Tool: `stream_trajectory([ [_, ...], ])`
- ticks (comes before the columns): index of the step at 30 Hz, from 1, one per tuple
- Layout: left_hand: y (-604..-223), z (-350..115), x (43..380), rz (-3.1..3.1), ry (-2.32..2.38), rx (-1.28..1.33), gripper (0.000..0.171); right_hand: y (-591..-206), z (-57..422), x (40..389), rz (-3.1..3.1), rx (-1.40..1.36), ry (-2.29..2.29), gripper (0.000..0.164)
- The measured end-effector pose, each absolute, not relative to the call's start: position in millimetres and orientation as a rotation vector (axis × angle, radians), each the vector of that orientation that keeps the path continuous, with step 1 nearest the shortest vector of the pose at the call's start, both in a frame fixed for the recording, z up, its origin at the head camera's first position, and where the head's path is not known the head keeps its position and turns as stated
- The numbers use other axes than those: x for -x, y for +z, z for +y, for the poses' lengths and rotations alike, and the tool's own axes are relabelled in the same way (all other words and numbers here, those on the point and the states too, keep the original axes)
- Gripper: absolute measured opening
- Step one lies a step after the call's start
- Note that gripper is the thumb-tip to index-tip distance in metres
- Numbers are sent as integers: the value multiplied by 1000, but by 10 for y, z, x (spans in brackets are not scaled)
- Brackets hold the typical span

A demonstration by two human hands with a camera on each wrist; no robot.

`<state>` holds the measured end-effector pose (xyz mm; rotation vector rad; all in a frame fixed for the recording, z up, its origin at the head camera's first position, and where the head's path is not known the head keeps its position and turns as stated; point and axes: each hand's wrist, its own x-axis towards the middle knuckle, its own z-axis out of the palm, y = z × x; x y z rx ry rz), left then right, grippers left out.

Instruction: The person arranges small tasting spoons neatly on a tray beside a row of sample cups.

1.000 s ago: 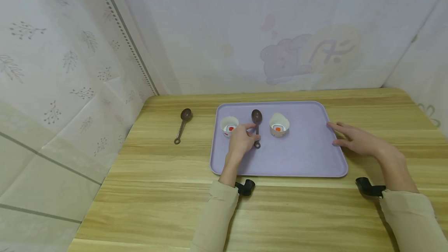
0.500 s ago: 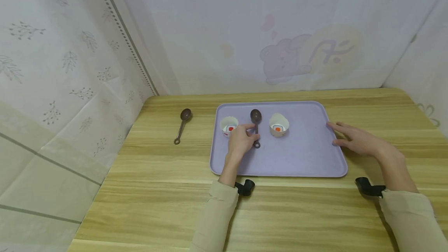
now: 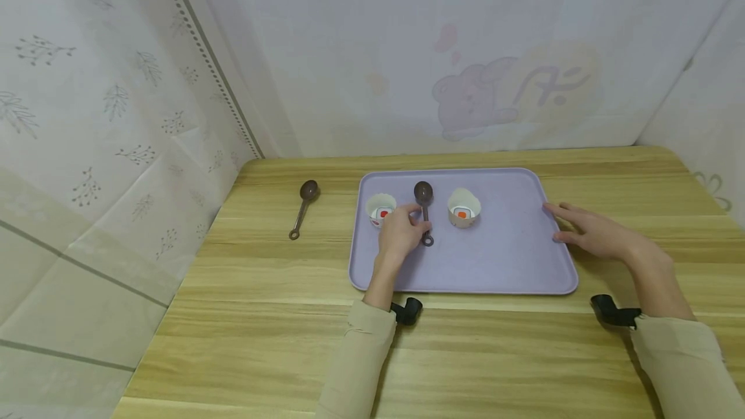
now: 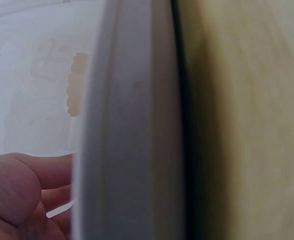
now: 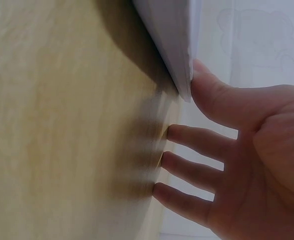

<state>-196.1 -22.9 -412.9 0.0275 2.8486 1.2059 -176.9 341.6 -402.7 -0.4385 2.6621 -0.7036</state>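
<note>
- Reaches in from the bottom of the head view with the left forearm nearly upright in the frame, bringing the left grip (image 3: 401, 231) near the centre.
- Narrows that grip almost closed, thumb and finger curled on the handle of the tray spoon (image 3: 423, 193); hides this contact in the left wrist view.
- Reaches in from the lower right with the right forearm, pointing the right grip (image 3: 596, 235) leftward.
- Spreads that grip wide, digits parted and grasping nothing, touching the right rim of the lilac tray (image 3: 506, 264).
- Numbers two brown spoons: one on the tray between the cups, plus the bench spoon (image 3: 308, 192) left of the tray.
- Numbers two cups, both on the tray: the red-marked cup (image 3: 382, 202) at its left, the orange-marked cup (image 3: 464, 209) nearer its middle.
- Numbers one tray, flat on the wood-grain bench (image 3: 256, 315).
</note>
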Motion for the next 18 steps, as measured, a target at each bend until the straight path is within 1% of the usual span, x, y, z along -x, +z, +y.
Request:
stream_trajectory([
  [5, -4112, -228, 1954, 2856, 1194, -27, 41, -4026, 3405, 1769, 2658, 430, -708, 71],
  [18, -3998, -210, 1904, 2856, 1236, -103, 51, -4020, 3399, 1768, 2663, 432, -698, 70],
])
